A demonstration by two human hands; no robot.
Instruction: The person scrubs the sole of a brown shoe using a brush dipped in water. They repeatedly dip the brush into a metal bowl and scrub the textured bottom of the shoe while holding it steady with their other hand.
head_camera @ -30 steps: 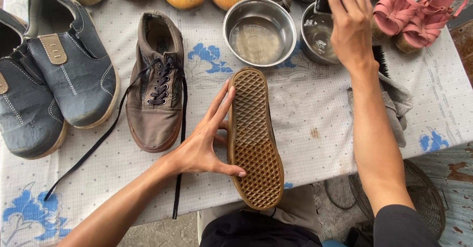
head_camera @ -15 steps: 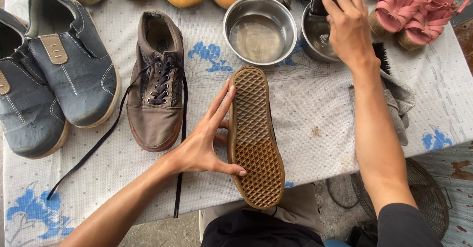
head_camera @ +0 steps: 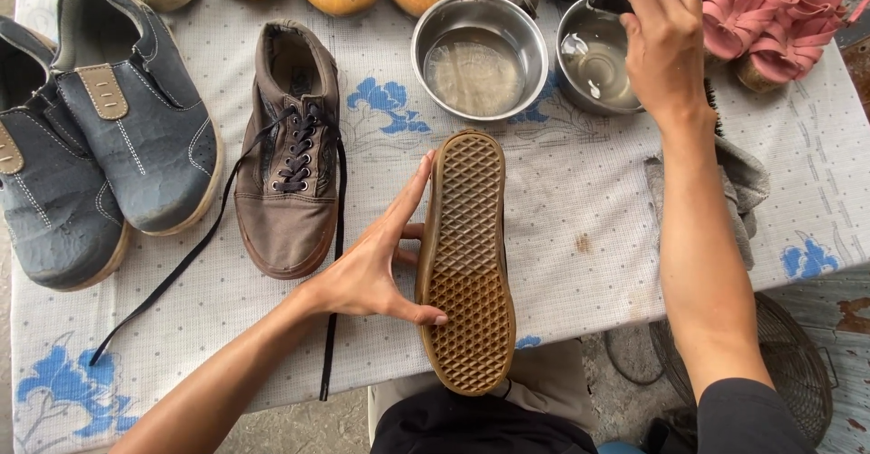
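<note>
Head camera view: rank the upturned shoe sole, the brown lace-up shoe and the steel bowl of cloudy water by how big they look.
1. upturned shoe sole, the longest, though it may sit nearer the camera.
2. brown lace-up shoe, nearly as long; too close to separate firmly.
3. steel bowl, clearly the smallest.
</note>
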